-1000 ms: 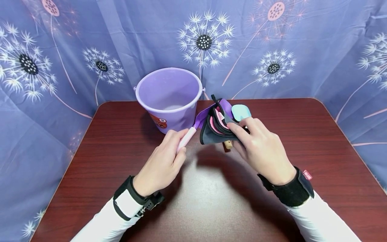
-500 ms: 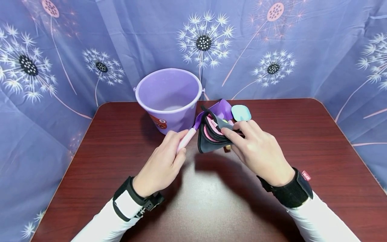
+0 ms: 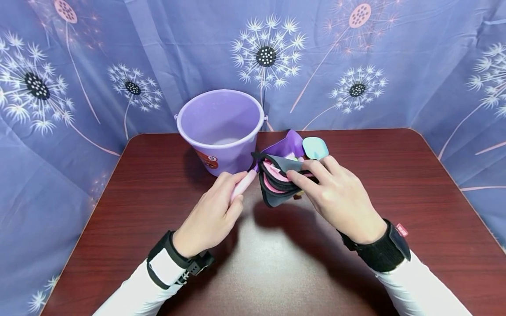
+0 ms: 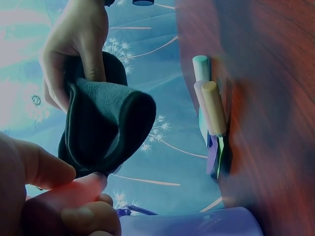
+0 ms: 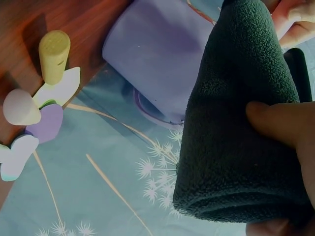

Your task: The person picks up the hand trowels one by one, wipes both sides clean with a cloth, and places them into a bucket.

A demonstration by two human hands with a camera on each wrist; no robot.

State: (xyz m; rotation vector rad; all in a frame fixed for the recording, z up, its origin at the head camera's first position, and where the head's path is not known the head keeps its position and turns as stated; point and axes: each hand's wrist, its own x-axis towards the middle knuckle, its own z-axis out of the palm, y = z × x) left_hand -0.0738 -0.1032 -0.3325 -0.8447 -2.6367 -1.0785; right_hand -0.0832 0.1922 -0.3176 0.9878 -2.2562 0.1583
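My left hand (image 3: 211, 215) grips the pale pink handle (image 3: 242, 184) of a garden trowel. Its purple neck passes behind a folded cloth, and the purple blade (image 3: 290, 142) shows beyond. That cloth (image 3: 278, 180) is dark grey with black edging and pink inner layers. My right hand (image 3: 341, 199) pinches it, thumb on one face in the right wrist view, where the towelling (image 5: 241, 123) looks thick and fuzzy. In the left wrist view, the folded cloth (image 4: 108, 118) reaches the end of the pink handle (image 4: 74, 196). Whether it wraps the neck cannot be seen.
A purple bucket (image 3: 221, 116) stands at the back, left of the cloth. Other hand tools lie beyond my right hand: one has a light blue blade (image 3: 315, 148), another a wooden handle (image 4: 214, 108). Blue dandelion-print fabric (image 3: 189, 48) hangs behind the table (image 3: 138, 210).
The right hand has lowered the cloth and shifted it left toward the trowel's neck, covering more of it and exposing more of the purple blade. The left hand has stayed still on the handle.
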